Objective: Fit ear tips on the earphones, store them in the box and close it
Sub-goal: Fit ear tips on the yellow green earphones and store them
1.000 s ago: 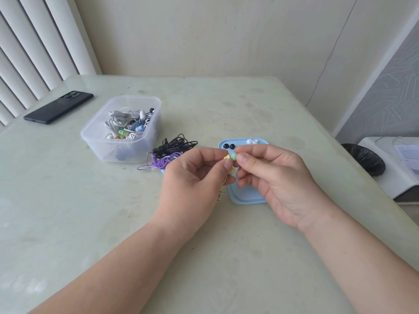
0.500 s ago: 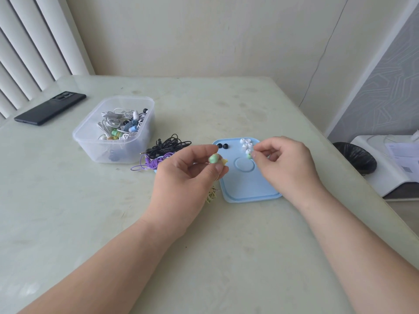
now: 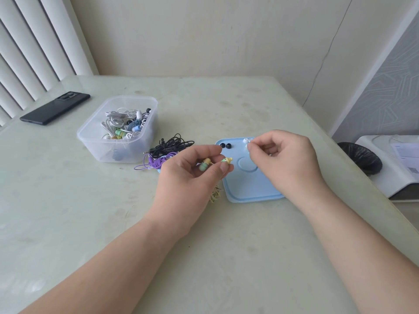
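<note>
My left hand [image 3: 190, 177] holds a pair of green-and-yellow earphones [image 3: 205, 165]; one bud lies in the curled fingers, the other bud [image 3: 227, 160] sticks out between thumb and forefinger, and their yellowish cord [image 3: 215, 194] hangs below the hand. My right hand [image 3: 288, 159] hovers over the far end of the blue lid [image 3: 249, 189], its fingertips pinching a small white ear tip [image 3: 249, 146] among the white tips [image 3: 245, 140] lying there. Two black ear tips [image 3: 225, 145] sit on the lid's far left corner. The clear plastic box [image 3: 118, 130], open, holds several earphones.
A black earphone bundle [image 3: 172, 145] and a purple one [image 3: 156, 163] lie between the box and the lid. A black phone [image 3: 55, 108] rests at the table's far left. Right of the table stand a black-lined bin [image 3: 360, 158] and a white device [image 3: 394, 166].
My right hand left the earphone bud, moved right to the white tips on the lid and pinched one. My left hand turned the earphones so both buds show.
</note>
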The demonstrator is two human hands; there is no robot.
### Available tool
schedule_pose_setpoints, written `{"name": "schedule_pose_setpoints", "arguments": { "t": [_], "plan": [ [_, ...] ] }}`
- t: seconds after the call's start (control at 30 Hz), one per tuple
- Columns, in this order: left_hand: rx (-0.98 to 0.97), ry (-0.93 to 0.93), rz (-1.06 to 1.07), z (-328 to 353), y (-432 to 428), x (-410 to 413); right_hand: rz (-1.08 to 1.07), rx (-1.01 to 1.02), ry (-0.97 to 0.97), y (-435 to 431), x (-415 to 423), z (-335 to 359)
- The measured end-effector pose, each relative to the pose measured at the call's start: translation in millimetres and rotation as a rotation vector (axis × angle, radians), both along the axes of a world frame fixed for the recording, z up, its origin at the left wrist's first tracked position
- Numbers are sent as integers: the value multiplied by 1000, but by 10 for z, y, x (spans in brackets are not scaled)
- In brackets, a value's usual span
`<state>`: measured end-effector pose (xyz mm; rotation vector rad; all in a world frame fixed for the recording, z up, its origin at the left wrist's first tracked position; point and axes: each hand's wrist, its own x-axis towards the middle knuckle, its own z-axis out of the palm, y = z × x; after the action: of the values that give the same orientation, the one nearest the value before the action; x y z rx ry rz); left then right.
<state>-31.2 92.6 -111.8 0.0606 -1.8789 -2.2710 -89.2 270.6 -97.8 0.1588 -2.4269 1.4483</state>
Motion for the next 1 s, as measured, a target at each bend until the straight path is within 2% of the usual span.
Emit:
{"name": "schedule_pose_setpoints", "arguments": {
  "t": [0.1,0.23,0.47,1.0],
  "plan": [
    [-39,-6,8,-10,-18,-8,152,-438,-239,-87,141,75],
    [-127,-30,20,-48,-34,-16,303,-628,-408,-137,197,71],
    [-172,-39,14,5,-22,-3,364,-651,-456,-125,191,64],
    [-102,15,-3,-15,-20,-2,365,-752,-515,-173,202,28]
  ]
}}
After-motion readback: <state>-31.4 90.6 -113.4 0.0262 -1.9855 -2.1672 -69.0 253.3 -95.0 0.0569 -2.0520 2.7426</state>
